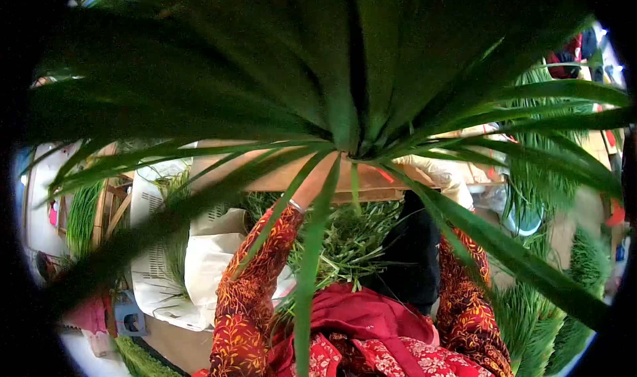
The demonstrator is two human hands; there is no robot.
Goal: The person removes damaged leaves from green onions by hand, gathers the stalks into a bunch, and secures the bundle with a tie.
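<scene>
A bunch of long flat green leaves, which look like garlic chives point(345, 128), fans out close to the camera and covers the upper view. Its blades converge at my left hand point(316, 183), which reaches up to the base of the bunch and appears closed around it, though leaves hide the fingers. My right hand point(434, 170), in a pale glove, is just right of the base over the wooden board point(371, 178); leaves cover its fingers. Loose green trimmings point(345, 241) lie in a heap below the board, by my lap.
White plastic crates point(149, 224) and a white bag point(215, 261) stand on the left, near a blue stool point(129, 311). Piles of green leaves point(531, 320) lie on the right, with a pale blue basin point(526, 222) behind. More leaves point(83, 214) are stacked far left.
</scene>
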